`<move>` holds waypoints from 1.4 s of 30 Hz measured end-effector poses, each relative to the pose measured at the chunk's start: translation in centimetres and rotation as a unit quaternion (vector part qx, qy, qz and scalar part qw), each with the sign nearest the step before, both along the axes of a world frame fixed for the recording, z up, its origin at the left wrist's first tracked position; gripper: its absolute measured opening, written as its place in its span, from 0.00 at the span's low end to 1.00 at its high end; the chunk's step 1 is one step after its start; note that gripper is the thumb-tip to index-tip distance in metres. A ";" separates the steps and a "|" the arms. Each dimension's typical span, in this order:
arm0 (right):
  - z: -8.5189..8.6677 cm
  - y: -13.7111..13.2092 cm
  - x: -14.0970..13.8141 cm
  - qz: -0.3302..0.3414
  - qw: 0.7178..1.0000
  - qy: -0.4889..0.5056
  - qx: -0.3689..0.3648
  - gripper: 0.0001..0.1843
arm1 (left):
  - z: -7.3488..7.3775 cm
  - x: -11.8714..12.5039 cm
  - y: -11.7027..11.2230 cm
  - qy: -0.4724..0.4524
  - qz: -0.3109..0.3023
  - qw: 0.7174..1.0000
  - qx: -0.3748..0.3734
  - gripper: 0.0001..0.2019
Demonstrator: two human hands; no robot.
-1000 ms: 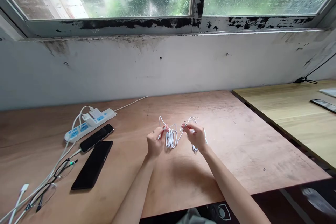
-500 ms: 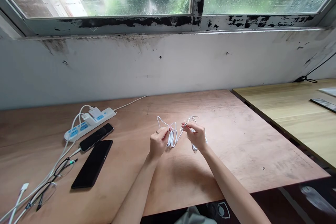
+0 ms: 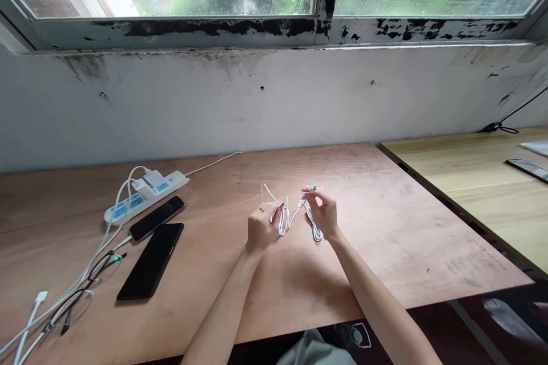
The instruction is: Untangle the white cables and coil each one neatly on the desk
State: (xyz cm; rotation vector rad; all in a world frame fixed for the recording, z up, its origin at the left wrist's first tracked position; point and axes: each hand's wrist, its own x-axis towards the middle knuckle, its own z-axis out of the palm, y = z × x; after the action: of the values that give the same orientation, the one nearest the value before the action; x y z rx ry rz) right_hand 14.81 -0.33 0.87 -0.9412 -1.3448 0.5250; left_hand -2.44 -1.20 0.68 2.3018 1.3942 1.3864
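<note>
Over the middle of the brown table (image 3: 222, 291), my left hand (image 3: 262, 227) is closed around one looped bundle of a thin white cable (image 3: 284, 221). A loose loop of the cable rises behind that hand's fingers. My right hand (image 3: 323, 212) pinches a small white piece of the cable between thumb and fingertips, a little above the table; whether it is a plug is too small to tell. Beneath the right fingers hangs or lies a second coiled bundle (image 3: 315, 232). A strand with a small twist runs between the two hands.
To the left are a white power strip (image 3: 173, 181) with chargers, two black phones (image 3: 150, 262), glasses (image 3: 100, 267) and white charging cords (image 3: 81, 280). A pale wooden table (image 3: 466, 165) adjoins on the right. Behind stands a white wall (image 3: 214, 105) under a window.
My right hand has shifted slightly right and up with the pinched piece, and its fingers have spread somewhat. My left hand has moved slightly right, covering more of its bundle.
</note>
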 end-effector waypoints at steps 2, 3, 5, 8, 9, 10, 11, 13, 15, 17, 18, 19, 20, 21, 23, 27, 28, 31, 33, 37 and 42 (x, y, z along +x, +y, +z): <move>0.7 0.0 0.3 0.035 0.994 0.104 -0.026 0.11 | 0.3 0.1 -0.1 -0.039 -0.003 0.998 -0.045 0.11; 1.2 0.0 0.5 0.062 0.985 0.158 -0.038 0.11 | 0.5 0.2 -0.1 -0.070 -0.011 0.995 -0.074 0.11; 2.2 0.0 1.1 0.115 0.961 0.247 -0.053 0.12 | 0.6 0.2 -0.2 -0.130 -0.035 0.982 -0.135 0.12; 3.7 -0.4 2.4 0.175 0.929 0.320 -0.056 0.10 | 0.6 0.2 -0.1 -0.162 -0.058 0.967 -0.188 0.12; 4.0 -0.6 2.8 0.191 0.921 0.335 -0.055 0.10 | 0.5 0.3 -0.1 -0.155 -0.060 0.967 -0.195 0.12; 4.2 -0.8 3.1 0.206 0.913 0.347 -0.056 0.09 | 0.4 0.4 -0.1 -0.142 -0.061 0.968 -0.199 0.12; 4.3 -0.9 3.3 0.223 0.906 0.355 -0.060 0.08 | 0.3 0.6 -0.1 -0.127 -0.061 0.969 -0.202 0.11; 4.2 -1.2 3.5 0.256 0.891 0.368 -0.074 0.07 | 0.1 1.1 -0.1 -0.105 -0.058 0.971 -0.209 0.09; 3.7 -1.4 3.4 0.286 0.876 0.377 -0.089 0.08 | -0.1 1.7 0.0 -0.096 -0.053 0.971 -0.215 0.15; 3.1 -1.6 3.0 0.312 0.867 0.373 -0.105 0.09 | -0.3 2.1 0.0 -0.097 -0.049 0.972 -0.209 0.20; 2.9 -1.6 2.8 0.324 0.867 0.362 -0.114 0.10 | -0.4 2.3 0.0 -0.102 -0.047 0.973 -0.202 0.20; 2.7 -1.6 2.6 0.334 0.869 0.341 -0.127 0.11 | -0.5 2.5 0.1 -0.110 -0.045 0.974 -0.192 0.17; 2.5 -1.6 2.4 0.343 0.875 0.310 -0.143 0.12 | -0.6 2.5 0.1 -0.122 -0.043 0.975 -0.183 0.14; 2.3 -1.6 2.3 0.347 0.883 0.268 -0.164 0.13 | -0.6 2.6 0.2 -0.139 -0.039 0.974 -0.174 0.12; 2.1 -1.5 2.0 0.342 0.901 0.166 -0.211 0.14 | -0.7 2.5 0.2 -0.182 -0.028 0.969 -0.163 0.12; 1.9 -1.4 1.7 0.283 0.925 -0.034 -0.251 0.18 | -0.6 2.4 0.3 -0.244 -0.017 0.956 -0.163 0.11; 1.9 -1.4 1.6 0.269 0.928 -0.078 -0.244 0.19 | -0.5 2.4 0.2 -0.246 -0.021 0.955 -0.166 0.11; 1.9 -1.6 1.2 0.218 0.934 -0.187 -0.210 0.21 | -0.5 2.4 0.2 -0.239 -0.023 0.956 -0.167 0.10; 1.8 -1.7 1.0 0.168 0.940 -0.234 -0.185 0.26 | -0.5 2.5 0.2 -0.239 -0.016 0.956 -0.168 0.11; 1.4 -1.7 0.5 0.109 0.933 -0.318 -0.125 0.13 | -0.4 2.4 0.1 -0.228 -0.011 0.957 -0.178 0.11; 0.9 -1.2 0.4 0.079 0.934 -0.344 -0.053 0.09 | 0.6 2.2 -0.4 -0.191 -0.057 0.960 -0.198 0.14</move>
State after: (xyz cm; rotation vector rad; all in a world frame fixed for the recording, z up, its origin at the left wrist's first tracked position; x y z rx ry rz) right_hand 15.24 -1.51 1.73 -1.1699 -2.0528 0.4009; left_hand -0.28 -1.61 1.32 1.7255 1.2551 1.2876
